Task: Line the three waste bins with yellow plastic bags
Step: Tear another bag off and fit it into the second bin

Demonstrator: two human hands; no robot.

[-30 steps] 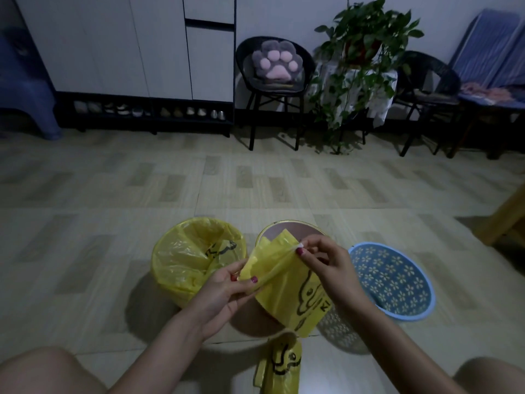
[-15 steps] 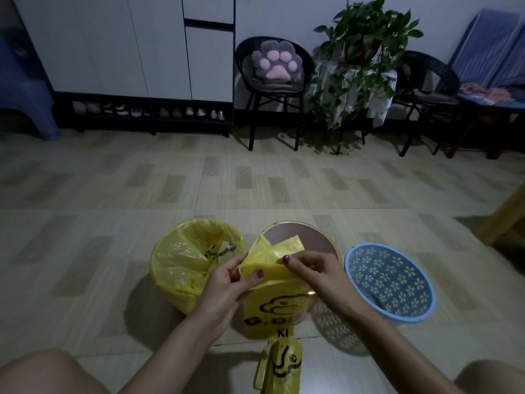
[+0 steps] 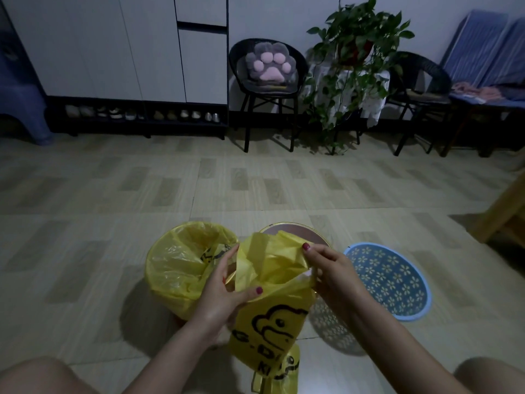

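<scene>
1. Right now both hands hold one yellow bag (image 3: 272, 282) up over the middle bin (image 3: 295, 231), its mouth partly pulled apart between them.
2. The left hand (image 3: 218, 294) pinches the near edge of the bag, thumb on top; the right hand (image 3: 329, 268) grips the far edge with curled fingers.
3. To the left on the floor (image 3: 113, 194) stands a bin already lined with a yellow bag (image 3: 184, 263).
4. To the right stands the blue bin (image 3: 392, 280) with a flower pattern, unlined.
5. The held bag and the hands hide most of the middle bin; only its far rim shows.
6. Another yellow bag (image 3: 284, 373) lies below, cut off by the picture's bottom edge.
</scene>
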